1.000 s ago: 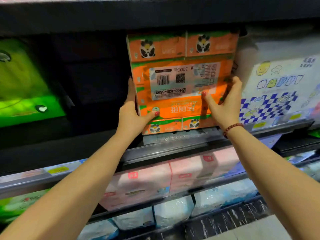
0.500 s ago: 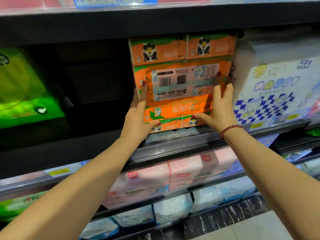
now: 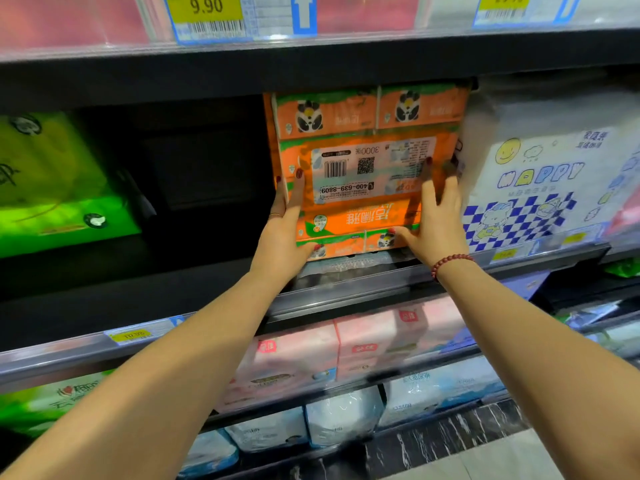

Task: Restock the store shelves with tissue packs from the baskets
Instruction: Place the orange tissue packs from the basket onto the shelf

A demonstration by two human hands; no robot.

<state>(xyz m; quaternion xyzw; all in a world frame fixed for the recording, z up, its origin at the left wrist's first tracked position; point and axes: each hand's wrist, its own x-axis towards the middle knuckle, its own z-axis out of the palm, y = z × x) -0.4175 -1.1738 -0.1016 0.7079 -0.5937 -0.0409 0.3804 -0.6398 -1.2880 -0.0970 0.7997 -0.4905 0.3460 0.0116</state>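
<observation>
There is just one view, from a camera on the person's head. It looks forward and a little down, right at the front of the store shelves. It is very near. The middle shelf (image 3: 346, 299) runs from side to side and slants lower on the left. The orange tissue pack (image 3: 363, 174) sits mid-picture. The left arm (image 3: 173, 375) and right arm (image 3: 554, 358) come in from the bottom corners. A price tag (image 3: 206, 12) touches the top edge. A bit of floor (image 3: 502, 459) shows bottom right.

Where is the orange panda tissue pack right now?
Head view, centre: the orange tissue pack sits in the shelf between the left hand and right hand, with the white checkered pack on its right.
</observation>
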